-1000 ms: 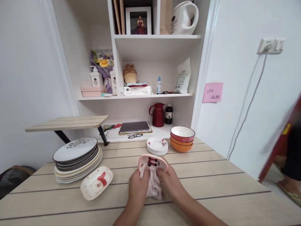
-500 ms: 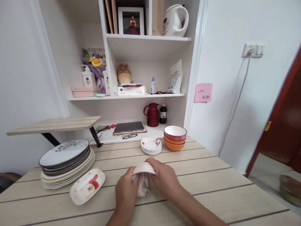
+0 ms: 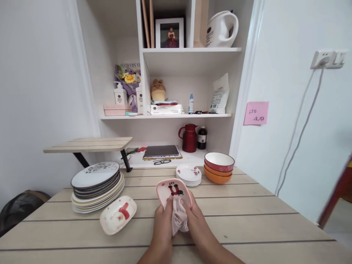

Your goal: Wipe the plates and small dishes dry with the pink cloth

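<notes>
A small pink-rimmed dish (image 3: 165, 187) with a black cat and red print is tilted up above the table, its inner face toward me. My left hand (image 3: 164, 216) grips its left side, thumb on the inside. My right hand (image 3: 194, 216) holds the right side, also closed. Between both hands a pale pink cloth (image 3: 180, 219) is bunched against the dish and hangs below it. Left of my hands lies a cream dish (image 3: 112, 220) with a red and bear-like print.
A tall plate stack (image 3: 95, 176) stands at the left, below a small raised shelf (image 3: 88, 144). Small flowered plates (image 3: 189, 172) and stacked bowls (image 3: 218, 167) stand behind my hands. Farther back are a laptop (image 3: 161, 150), glasses (image 3: 162, 161) and a red jug (image 3: 189, 138).
The dish has turned from edge-on, so its printed inside now faces me, with the cloth against it. The whole view has swung slightly left.
</notes>
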{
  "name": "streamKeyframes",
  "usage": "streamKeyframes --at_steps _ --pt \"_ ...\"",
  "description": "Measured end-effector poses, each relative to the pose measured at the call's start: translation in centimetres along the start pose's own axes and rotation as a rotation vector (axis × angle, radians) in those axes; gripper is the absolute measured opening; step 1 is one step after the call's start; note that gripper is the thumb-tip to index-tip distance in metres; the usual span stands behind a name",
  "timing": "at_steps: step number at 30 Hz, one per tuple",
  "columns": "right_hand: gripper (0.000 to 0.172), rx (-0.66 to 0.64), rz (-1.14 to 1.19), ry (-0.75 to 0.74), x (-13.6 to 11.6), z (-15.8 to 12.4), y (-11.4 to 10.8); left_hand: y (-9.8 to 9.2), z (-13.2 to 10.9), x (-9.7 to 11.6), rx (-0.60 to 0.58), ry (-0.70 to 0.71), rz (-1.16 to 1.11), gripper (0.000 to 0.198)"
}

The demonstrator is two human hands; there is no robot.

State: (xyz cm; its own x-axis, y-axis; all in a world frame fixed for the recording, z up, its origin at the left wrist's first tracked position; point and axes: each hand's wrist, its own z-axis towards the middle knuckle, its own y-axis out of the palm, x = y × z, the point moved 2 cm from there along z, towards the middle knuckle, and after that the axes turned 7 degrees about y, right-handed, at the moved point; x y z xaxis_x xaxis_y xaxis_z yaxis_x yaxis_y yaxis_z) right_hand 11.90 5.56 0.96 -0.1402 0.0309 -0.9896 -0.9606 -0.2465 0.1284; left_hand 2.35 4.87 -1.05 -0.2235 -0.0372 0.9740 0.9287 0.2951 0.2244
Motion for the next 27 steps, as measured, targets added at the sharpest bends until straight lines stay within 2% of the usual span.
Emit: streamKeyframes --at_steps 6,10,12,15,18,20,23,27 --pt "0.041 0.045 -0.022 -0.089 -0.9 0.5 -1.6 0.8 -0.2 -0.2 -0.078 -0.026 0.145 0.059" --pt "0.028 0.107 -0.302 -0.209 -2.1 0.5 -2.9 0.7 0.5 0.0 -0.108 0.086 0.292 0.050" --pt "0.026 0.089 -0.454 -0.232 -2.5 0.4 -3.2 0.2 0.9 0.4 -0.066 0.188 0.436 0.041" --pt "0.026 0.076 -0.733 -0.206 -3.1 0.2 -3.6 -0.9 1.2 1.4 0.082 0.292 0.781 0.034" --pt "0.022 0.087 -1.014 -0.163 -3.8 0.0 -3.8 -1.4 0.9 2.3 0.132 0.310 1.049 0.035" --pt "0.020 0.091 -1.134 -0.132 -4.4 -0.1 -3.9 -1.6 0.8 2.5 0.139 0.342 1.136 0.038" --pt "0.019 0.097 -1.174 -0.100 -4.4 -0.2 -4.1 -1.9 1.3 2.4 0.135 0.402 1.085 0.042" --pt "0.017 0.103 -0.954 -0.066 -2.9 0.6 -4.5 -2.3 2.8 1.4 0.101 0.371 0.567 0.060"
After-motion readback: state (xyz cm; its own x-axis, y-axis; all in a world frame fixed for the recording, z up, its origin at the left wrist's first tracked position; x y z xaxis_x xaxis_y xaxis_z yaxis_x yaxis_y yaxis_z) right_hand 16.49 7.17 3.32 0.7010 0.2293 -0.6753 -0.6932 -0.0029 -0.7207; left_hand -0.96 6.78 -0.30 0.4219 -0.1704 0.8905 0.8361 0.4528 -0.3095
